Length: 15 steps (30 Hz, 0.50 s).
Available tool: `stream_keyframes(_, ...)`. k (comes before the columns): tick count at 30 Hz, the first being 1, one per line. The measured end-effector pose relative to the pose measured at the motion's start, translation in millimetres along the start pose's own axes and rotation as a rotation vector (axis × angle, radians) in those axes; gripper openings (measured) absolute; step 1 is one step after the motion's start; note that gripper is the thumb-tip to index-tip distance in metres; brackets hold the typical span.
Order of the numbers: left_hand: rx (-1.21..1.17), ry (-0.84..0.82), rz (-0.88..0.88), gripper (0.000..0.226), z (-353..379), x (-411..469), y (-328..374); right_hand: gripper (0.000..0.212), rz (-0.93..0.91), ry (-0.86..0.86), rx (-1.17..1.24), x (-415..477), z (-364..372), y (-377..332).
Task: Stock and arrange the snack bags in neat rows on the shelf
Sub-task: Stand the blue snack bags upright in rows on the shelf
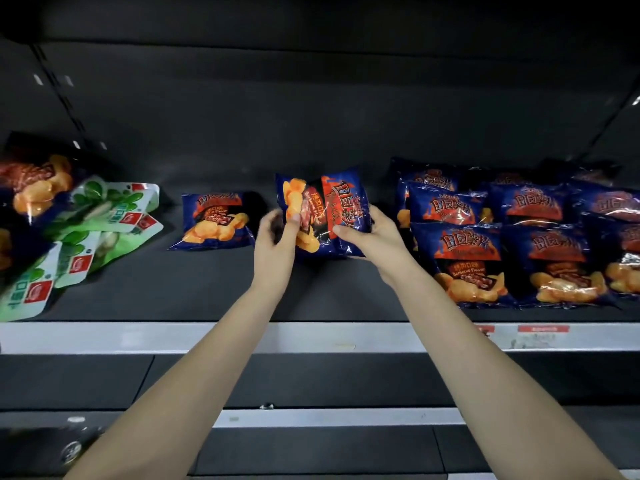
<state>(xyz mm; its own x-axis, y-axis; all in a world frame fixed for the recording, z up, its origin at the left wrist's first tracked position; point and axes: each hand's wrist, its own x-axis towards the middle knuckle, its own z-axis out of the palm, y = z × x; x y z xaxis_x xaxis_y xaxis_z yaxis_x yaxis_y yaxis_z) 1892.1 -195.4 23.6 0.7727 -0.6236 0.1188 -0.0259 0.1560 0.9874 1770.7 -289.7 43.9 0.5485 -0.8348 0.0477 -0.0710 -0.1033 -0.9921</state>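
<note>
Both hands hold blue snack bags (323,209) above the middle of the dark shelf (207,282); they look like two bags pressed together, turned sideways. My left hand (277,237) pinches their left edge with the thumb on the front. My right hand (372,233) grips their right side from below. One blue bag (216,221) lies flat just left of my hands. Neat rows of the same blue bags (512,237) fill the shelf's right part.
A loose heap of green snack bags (93,237) lies at the shelf's left end, with more blue bags (34,188) on top at the far left. The shelf's grey front rail (311,336) carries red price tags (542,329). Lower shelves run beneath.
</note>
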Motion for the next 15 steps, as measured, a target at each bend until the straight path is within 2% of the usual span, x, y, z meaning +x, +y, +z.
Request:
stream_keyframes(4,0.001,0.196,0.262,0.04,-11.8,6.3,10.3,0.04,-0.058,-0.058,-0.269,4.0,-13.6,-2.8)
stream_keyframes(5,0.044,0.188,0.329,0.04,-14.9,8.5,14.4,0.041,-0.069,-0.109,-0.289,3.8,-17.5,-6.3)
stream_keyframes(7,0.178,0.071,0.409,0.038,-17.7,12.8,24.4,0.043,-0.08,-0.235,-0.302,3.3,-24.3,-15.2)
stream_keyframes(9,0.355,-0.129,0.372,0.038,-16.8,16.3,32.4,0.047,-0.087,-0.328,-0.348,2.3,-28.4,-25.4)
stream_keyframes(11,0.526,-0.295,0.271,0.043,-15.5,18.5,34.9,0.054,-0.104,-0.326,-0.429,3.4,-30.9,-32.4)
stream_keyframes(13,0.537,-0.352,0.188,0.043,-15.2,17.4,33.4,0.062,-0.123,-0.277,-0.516,3.7,-32.8,-35.5)
stream_keyframes(15,0.416,-0.353,0.117,0.035,-13.3,14.5,29.8,0.066,-0.16,-0.201,-0.586,1.6,-34.2,-35.8)
